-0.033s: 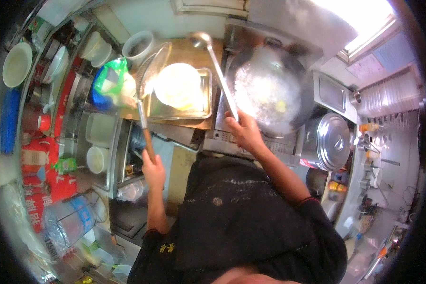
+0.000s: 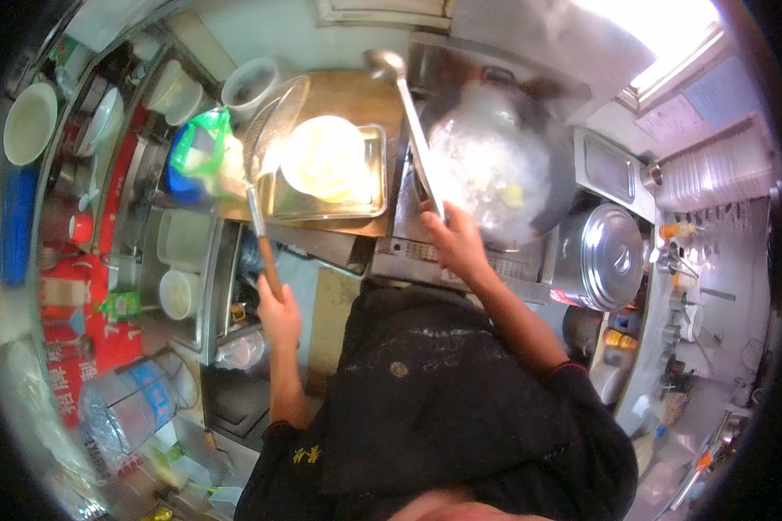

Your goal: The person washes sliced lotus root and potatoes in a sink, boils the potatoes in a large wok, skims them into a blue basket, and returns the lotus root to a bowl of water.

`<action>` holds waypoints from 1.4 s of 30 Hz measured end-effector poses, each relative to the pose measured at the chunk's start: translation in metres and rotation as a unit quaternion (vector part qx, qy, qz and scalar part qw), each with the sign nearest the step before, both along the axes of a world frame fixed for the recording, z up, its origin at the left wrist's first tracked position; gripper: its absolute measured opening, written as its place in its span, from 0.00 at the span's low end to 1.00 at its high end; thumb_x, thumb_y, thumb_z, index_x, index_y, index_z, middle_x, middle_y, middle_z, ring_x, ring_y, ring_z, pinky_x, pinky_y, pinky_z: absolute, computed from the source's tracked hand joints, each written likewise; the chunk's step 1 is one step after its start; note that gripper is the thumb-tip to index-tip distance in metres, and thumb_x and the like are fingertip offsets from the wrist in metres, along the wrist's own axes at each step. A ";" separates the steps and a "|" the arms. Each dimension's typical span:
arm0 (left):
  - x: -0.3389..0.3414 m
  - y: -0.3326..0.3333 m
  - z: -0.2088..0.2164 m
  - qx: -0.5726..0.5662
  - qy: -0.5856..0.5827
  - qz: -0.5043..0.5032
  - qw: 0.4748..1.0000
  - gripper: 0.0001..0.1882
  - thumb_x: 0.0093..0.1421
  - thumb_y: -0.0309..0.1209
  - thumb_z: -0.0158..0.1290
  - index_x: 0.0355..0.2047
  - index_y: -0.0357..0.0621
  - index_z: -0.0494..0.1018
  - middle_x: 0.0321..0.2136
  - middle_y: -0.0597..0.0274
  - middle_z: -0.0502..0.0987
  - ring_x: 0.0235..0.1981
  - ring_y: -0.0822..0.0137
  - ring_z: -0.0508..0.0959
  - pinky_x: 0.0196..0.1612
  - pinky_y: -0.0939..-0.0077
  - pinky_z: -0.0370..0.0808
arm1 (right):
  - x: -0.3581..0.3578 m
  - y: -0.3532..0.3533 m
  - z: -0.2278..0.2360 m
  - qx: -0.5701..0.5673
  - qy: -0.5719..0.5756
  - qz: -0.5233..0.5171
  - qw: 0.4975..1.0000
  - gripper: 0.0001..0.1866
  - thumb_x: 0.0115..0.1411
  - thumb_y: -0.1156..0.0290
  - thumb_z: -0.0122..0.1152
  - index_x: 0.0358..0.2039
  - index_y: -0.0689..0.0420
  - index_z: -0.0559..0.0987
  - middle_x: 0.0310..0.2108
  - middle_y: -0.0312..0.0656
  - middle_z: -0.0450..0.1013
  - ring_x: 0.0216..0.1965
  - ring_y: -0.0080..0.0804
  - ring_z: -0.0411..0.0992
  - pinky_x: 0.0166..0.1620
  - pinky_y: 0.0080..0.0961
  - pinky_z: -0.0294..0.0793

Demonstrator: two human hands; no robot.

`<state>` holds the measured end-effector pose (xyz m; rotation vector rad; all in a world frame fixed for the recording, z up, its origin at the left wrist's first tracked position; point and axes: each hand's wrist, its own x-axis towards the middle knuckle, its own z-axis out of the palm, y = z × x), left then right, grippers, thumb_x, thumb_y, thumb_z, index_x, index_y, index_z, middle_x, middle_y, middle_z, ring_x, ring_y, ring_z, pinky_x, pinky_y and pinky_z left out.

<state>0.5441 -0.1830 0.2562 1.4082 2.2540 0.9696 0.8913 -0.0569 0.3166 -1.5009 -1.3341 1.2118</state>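
My left hand (image 2: pixel 279 314) is closed round the wooden handle of a wire strainer (image 2: pixel 274 122), whose mesh head is raised by the left side of a metal tray (image 2: pixel 376 187). On that tray stands a round bowl (image 2: pixel 324 158), too glared to show what it holds. The fingers of my right hand (image 2: pixel 457 239) wrap the handle of a metal ladle (image 2: pixel 415 130). The ladle's bowl is up at the far left of a large dark wok (image 2: pixel 565 165), apart from the liquid. Steaming, bubbling liquid fills the wok, with pale yellowish pieces in it, blurred by steam.
Right of the wok stands a lidded steel pot (image 2: pixel 615 258), with a rectangular metal container (image 2: pixel 606 167) behind it. A blue container with a green bag (image 2: pixel 202 149) and a white tub (image 2: pixel 252 85) are left of the tray. Shelves with bowls and tubs line the left.
The ladle and my right hand have shifted slightly to the right. The strainer has moved a little to the left with my left hand.
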 end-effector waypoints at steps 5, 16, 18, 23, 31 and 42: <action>0.029 0.005 0.044 -0.045 -0.109 -0.042 0.992 0.27 0.70 0.33 0.53 0.66 0.38 0.64 0.36 0.54 0.79 0.31 0.63 0.80 0.36 0.65 0.78 | 0.092 -0.026 0.012 -0.073 0.067 -0.140 0.985 0.12 0.72 0.66 0.57 0.49 0.59 0.78 0.24 0.31 0.68 0.19 0.17 0.66 0.18 0.19 0.64; 0.209 0.123 0.025 -0.081 -0.050 -0.210 0.973 0.28 0.67 0.33 0.54 0.65 0.36 0.65 0.43 0.36 0.80 0.45 0.41 0.82 0.50 0.48 0.77 | 0.238 -0.121 -0.046 -0.078 0.125 -0.312 0.939 0.11 0.71 0.66 0.59 0.48 0.56 0.75 0.17 0.29 0.63 0.11 0.17 0.58 0.13 0.19 0.57; 0.216 0.140 -0.016 -0.073 -0.031 -0.237 0.968 0.23 0.67 0.32 0.54 0.60 0.36 0.66 0.37 0.41 0.79 0.37 0.46 0.81 0.42 0.52 0.78 | 0.243 -0.129 -0.056 -0.087 0.142 -0.317 0.934 0.11 0.71 0.66 0.59 0.50 0.56 0.75 0.17 0.29 0.63 0.11 0.17 0.58 0.13 0.19 0.57; 0.280 0.146 0.010 -0.330 -0.258 -0.240 0.876 0.10 0.68 0.30 0.52 0.44 0.43 0.64 0.26 0.61 0.71 0.18 0.70 0.73 0.18 0.70 0.75 | 0.250 -0.147 -0.055 -0.091 0.178 -0.337 0.920 0.13 0.69 0.66 0.60 0.51 0.57 0.74 0.18 0.30 0.64 0.11 0.18 0.59 0.13 0.21 0.59; 0.328 0.132 0.000 -0.431 -0.606 -0.266 0.614 0.09 0.75 0.32 0.48 0.51 0.44 0.65 0.29 0.66 0.68 0.19 0.77 0.64 0.21 0.77 0.68 | 0.256 -0.160 -0.049 -0.088 0.171 -0.340 0.920 0.14 0.69 0.66 0.60 0.52 0.58 0.75 0.19 0.31 0.64 0.12 0.18 0.60 0.13 0.21 0.60; 0.293 0.100 0.065 -0.383 -0.631 -0.323 0.592 0.19 0.78 0.36 0.45 0.64 0.45 0.62 0.28 0.69 0.66 0.16 0.80 0.63 0.16 0.80 0.67 | 0.251 -0.164 -0.029 -0.067 0.147 -0.331 0.930 0.17 0.70 0.65 0.59 0.55 0.57 0.75 0.19 0.32 0.65 0.11 0.20 0.60 0.13 0.22 0.61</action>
